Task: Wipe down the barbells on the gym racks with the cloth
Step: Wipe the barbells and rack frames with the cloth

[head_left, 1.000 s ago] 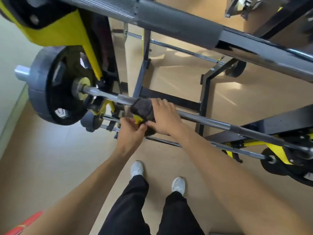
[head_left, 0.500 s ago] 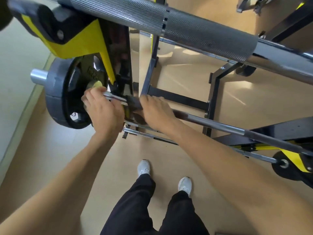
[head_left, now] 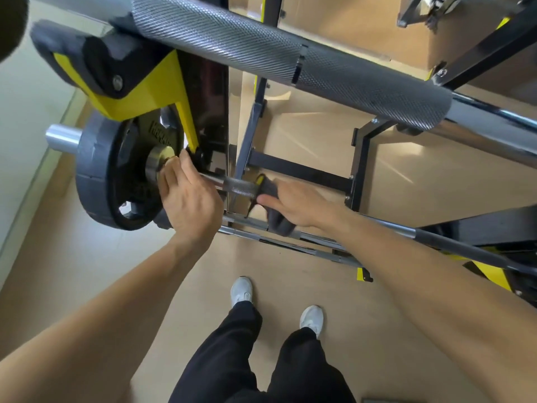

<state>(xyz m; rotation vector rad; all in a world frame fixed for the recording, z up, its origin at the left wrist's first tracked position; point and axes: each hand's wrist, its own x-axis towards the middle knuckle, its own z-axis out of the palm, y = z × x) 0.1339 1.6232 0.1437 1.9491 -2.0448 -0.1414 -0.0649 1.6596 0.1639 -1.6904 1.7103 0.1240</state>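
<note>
Tan gym floor [head_left: 87, 257] lies beneath a black-and-yellow rack [head_left: 139, 94]. At 9 o'clock, the left hand [head_left: 189, 202] curls around the lower barbell [head_left: 436, 237] beside its weight plate [head_left: 116, 175]. Toward centre, the right hand [head_left: 299, 205] holds the dark cloth [head_left: 273, 193] wrapped on that bar. A knurled upper barbell [head_left: 290, 53] crosses at 12 o'clock.

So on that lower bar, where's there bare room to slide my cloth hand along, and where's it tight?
Bare bar runs free to the right of the right hand and cloth, toward the yellow bracket. A short knurled patch lies open between the hands. It is crowded by the left hand, plate and upright.
</note>
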